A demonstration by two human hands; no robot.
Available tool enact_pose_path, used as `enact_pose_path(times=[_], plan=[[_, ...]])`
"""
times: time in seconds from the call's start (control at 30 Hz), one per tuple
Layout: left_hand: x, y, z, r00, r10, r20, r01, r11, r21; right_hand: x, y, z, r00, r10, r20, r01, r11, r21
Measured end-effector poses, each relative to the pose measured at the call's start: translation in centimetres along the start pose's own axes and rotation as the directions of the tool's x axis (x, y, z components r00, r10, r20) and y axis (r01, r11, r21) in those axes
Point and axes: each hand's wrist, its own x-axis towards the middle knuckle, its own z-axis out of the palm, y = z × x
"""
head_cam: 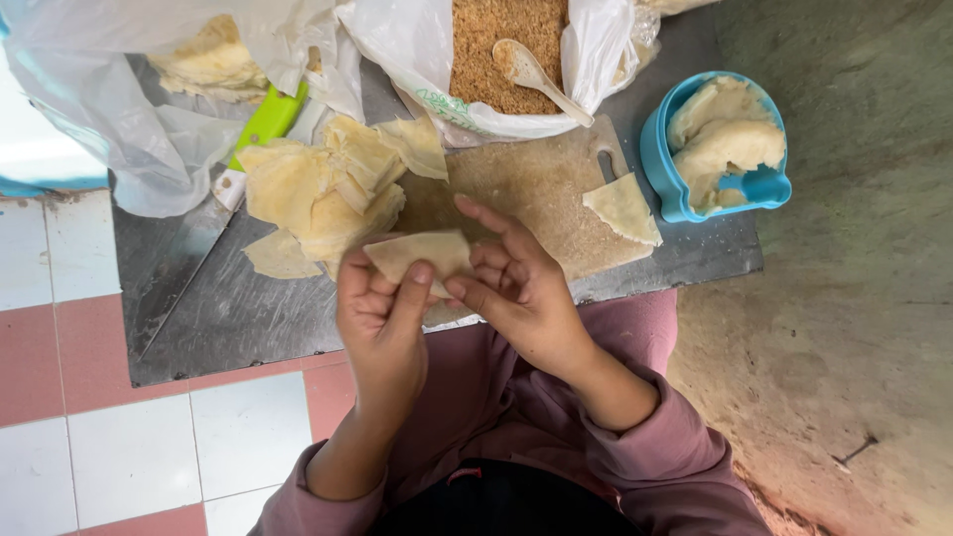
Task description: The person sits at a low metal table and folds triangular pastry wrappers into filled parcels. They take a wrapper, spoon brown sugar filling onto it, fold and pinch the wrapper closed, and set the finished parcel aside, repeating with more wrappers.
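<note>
My left hand (380, 320) and my right hand (514, 288) hold one thin pale pastry sheet (422, 254) between them, just above the near edge of a wooden cutting board (526, 189). The left thumb presses on the sheet's lower edge; the right fingers curl against its right side. A pile of loose pastry sheets (323, 194) lies to the left on the board. A single triangular sheet (623, 208) rests on the board's right side.
A white bag of brown crumbly filling (501, 50) with a wooden spoon (536, 77) stands behind the board. A blue tub (663, 169) holding pale paste is at the right. A green-handled knife (260, 134) lies by a plastic bag (119, 99). All sit on a grey metal tray (228, 308) over floor tiles.
</note>
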Motion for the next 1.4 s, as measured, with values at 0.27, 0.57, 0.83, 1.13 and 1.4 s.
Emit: enact_pose_path(times=[0.27,0.57,0.83,1.13,1.4], plan=[[0.5,-1.2,1.5,0.994,-0.036,0.102,-0.025,0.84,0.541,-1.4,0.2,-5.9,0.964,-0.082,-0.252,0.052,0.991,-0.123],[1.9,-0.3,3.6,0.905,0.128,0.406,-0.425,0.206,0.882,-1.4,-1.2,-5.9,0.942,-0.302,-0.146,0.026,0.499,-0.866],[1.3,0.6,3.9,0.939,0.031,0.342,-0.343,0.026,0.939,-3.6,-3.4,-9.7,0.78,-0.591,-0.206,-0.117,0.186,-0.976],[1.6,2.2,3.5,0.947,-0.018,0.321,-0.32,0.02,0.947,-5.0,-5.2,-15.1,0.942,-0.319,-0.107,-0.196,-0.261,-0.945],[2.7,2.1,5.1,0.89,0.015,0.455,-0.455,0.048,0.889,-2.6,-8.7,-15.8,0.987,-0.144,-0.067,-0.107,-0.295,-0.95]])
